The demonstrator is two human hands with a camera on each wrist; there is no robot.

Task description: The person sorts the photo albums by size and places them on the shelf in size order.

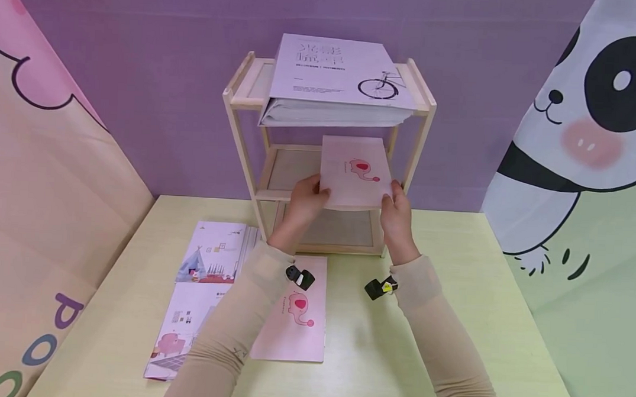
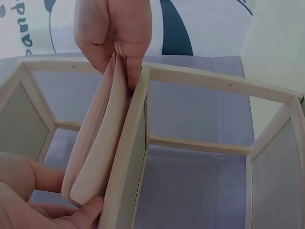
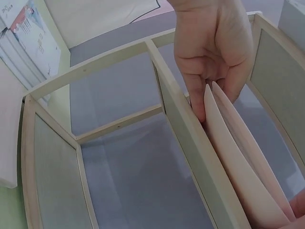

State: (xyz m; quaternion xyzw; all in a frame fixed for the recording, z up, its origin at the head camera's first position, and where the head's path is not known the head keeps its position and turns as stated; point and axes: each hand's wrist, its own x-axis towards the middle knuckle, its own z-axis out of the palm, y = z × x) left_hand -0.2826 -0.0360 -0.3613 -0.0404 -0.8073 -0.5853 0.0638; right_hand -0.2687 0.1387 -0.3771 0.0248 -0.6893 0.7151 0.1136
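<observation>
Both hands hold a thin pink notebook [image 1: 345, 191] with a red elephant on its cover, one at each side edge. The left hand [image 1: 306, 204] grips its left edge, thumb on top; the right hand [image 1: 396, 219] grips the right edge. The notebook reaches over the middle shelf [image 1: 292, 168] of a small wooden rack [image 1: 422, 138]. In the left wrist view the notebook [image 2: 97, 152] lies close along the shelf's front bar, its covers slightly parted. The right wrist view shows the same gap between the covers of the notebook [image 3: 243, 167].
A thick white book [image 1: 339, 75] with a bicycle picture rests on the rack's top shelf, overhanging its front. On the table [image 1: 353, 377], a similar pink notebook [image 1: 313, 311] lies before the rack, partly behind the left sleeve. Illustrated booklets [image 1: 209, 259] lie left of it.
</observation>
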